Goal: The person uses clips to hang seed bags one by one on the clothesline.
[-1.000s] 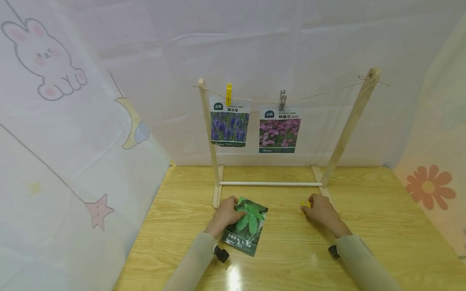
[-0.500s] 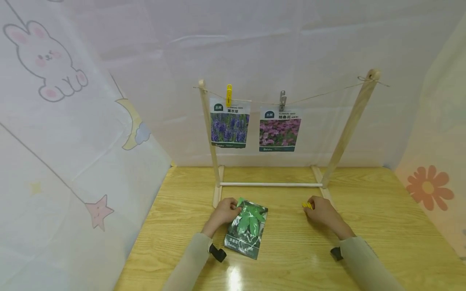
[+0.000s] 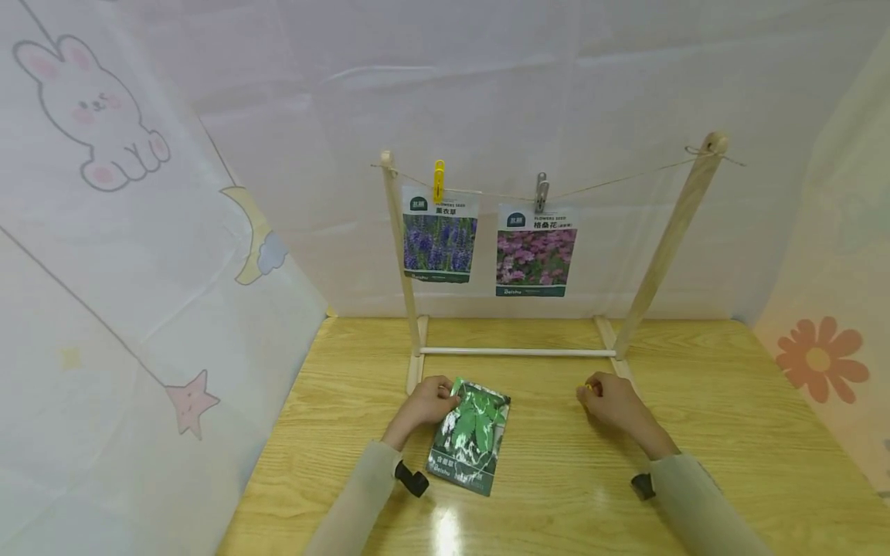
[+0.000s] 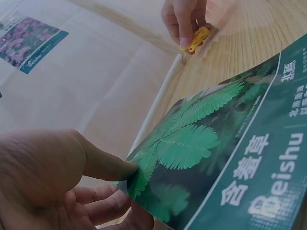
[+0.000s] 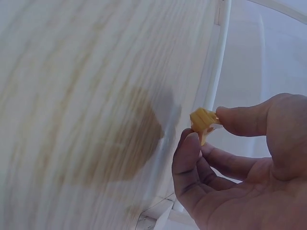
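My left hand (image 3: 429, 403) pinches a green seed packet (image 3: 471, 440) by its upper left edge, thumb on the printed face. In the left wrist view the packet (image 4: 192, 143) shows a fern-like green leaf and white lettering, tilted toward the right. On the other side, my right hand (image 3: 615, 401) pinches a small yellow clothespin (image 5: 204, 120) between thumb and fingers, just above the table. In the head view the fingers mostly cover that clothespin; the left wrist view shows more of it.
Behind the hands stands a wooden frame (image 3: 660, 247) with a string. From it hang a lavender packet (image 3: 438, 243) by a yellow clothespin (image 3: 439, 181) and a pink-flower packet (image 3: 535, 255) by a grey clothespin (image 3: 541, 193). A white rod (image 3: 514, 352) joins the frame's feet.
The left thumb has drawn back toward the packet's edge, and the green packet has turned slightly more upright. The right hand's clothespin is now more hidden by the fingers in the head view.
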The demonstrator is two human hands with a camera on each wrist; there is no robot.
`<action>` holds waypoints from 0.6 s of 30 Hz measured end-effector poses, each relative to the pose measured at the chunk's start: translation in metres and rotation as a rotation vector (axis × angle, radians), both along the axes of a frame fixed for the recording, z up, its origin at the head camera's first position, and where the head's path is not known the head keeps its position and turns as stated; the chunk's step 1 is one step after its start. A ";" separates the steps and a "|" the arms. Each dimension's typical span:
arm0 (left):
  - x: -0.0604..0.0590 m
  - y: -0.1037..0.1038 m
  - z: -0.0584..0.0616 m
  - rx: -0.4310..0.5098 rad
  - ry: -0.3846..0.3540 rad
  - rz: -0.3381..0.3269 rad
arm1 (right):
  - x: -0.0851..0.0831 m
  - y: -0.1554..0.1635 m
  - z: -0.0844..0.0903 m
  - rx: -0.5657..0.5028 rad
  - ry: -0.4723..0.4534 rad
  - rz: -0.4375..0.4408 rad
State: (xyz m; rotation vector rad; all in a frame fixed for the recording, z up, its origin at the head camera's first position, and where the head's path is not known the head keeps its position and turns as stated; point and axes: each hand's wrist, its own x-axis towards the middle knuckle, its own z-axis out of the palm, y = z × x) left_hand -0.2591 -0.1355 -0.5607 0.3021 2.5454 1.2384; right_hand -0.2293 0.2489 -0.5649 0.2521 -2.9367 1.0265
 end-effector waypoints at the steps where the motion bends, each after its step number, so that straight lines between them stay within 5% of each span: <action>1: 0.000 0.000 0.000 0.002 -0.001 0.004 | 0.000 0.000 0.001 -0.003 0.001 0.002; 18: -0.003 -0.001 -0.002 0.182 0.002 -0.030 | 0.005 0.003 0.013 -0.017 0.038 0.025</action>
